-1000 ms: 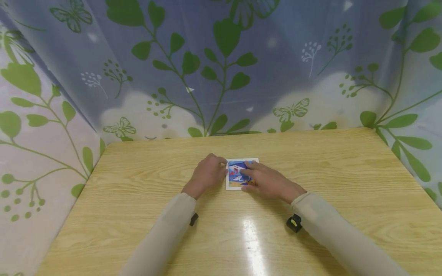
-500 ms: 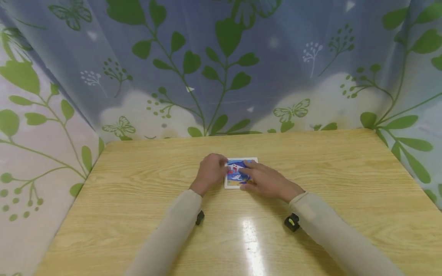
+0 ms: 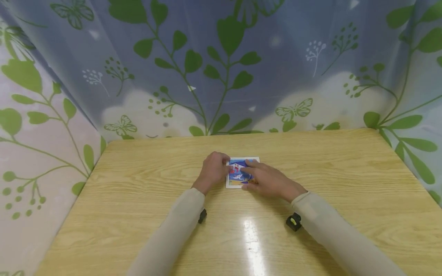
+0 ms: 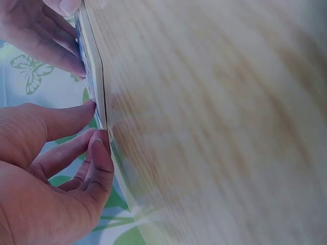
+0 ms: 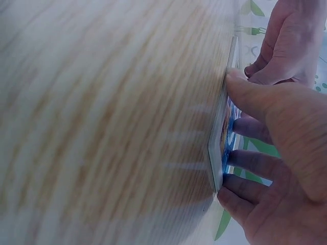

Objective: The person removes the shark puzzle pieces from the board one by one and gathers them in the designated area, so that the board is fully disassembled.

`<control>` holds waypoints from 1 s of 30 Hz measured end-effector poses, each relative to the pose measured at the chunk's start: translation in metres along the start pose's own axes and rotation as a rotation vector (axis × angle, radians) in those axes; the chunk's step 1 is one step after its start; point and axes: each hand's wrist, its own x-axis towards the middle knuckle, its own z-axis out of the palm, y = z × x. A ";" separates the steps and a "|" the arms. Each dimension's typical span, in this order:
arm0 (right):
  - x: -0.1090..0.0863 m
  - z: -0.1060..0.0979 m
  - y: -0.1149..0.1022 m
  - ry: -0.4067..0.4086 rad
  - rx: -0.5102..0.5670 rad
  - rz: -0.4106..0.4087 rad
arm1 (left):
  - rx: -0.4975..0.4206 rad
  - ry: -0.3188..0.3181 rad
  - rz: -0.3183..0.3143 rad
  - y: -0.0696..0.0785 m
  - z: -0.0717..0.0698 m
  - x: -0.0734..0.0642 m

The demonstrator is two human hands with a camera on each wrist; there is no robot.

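A small square picture board [image 3: 237, 177] with a white border and a blue sea scene lies flat on the wooden table. At its left edge is my left hand [image 3: 213, 171]; in the left wrist view the thumb [image 4: 76, 120] touches the picture side while curled fingers [image 4: 102, 163] meet the edge, pinching it there. My right hand [image 3: 271, 181] rests over the board's right part with fingers spread on the picture. Seen from the right wrist, the right thumb [image 5: 250, 92] lies along the near border [image 5: 217, 148]. The right hand hides much of the picture's right side.
The wood-grain table [image 3: 155, 165] extends around the board, with a bright light reflection [image 3: 253, 245] on its near part. A curtain [image 3: 276, 76] with leaves and butterflies stands along the back and sides. Small black devices [image 3: 293, 222] sit at both wrists.
My left hand has shifted slightly right, its thumb now over the board's left edge. The right hand and the board stay almost in place.
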 end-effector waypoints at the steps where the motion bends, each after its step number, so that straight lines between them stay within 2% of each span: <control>1: 0.000 0.000 0.000 0.000 0.003 0.001 | 0.000 0.001 0.000 0.000 0.000 0.000; 13: -0.001 0.000 0.000 0.005 0.006 0.003 | -0.008 -0.005 -0.039 0.004 0.001 0.002; 21: -0.002 -0.001 -0.001 0.006 0.003 0.008 | -0.070 -0.027 -0.130 0.004 0.003 0.006; 30: -0.001 0.000 -0.001 0.003 -0.005 0.005 | -0.115 -0.035 -0.180 0.006 0.000 0.005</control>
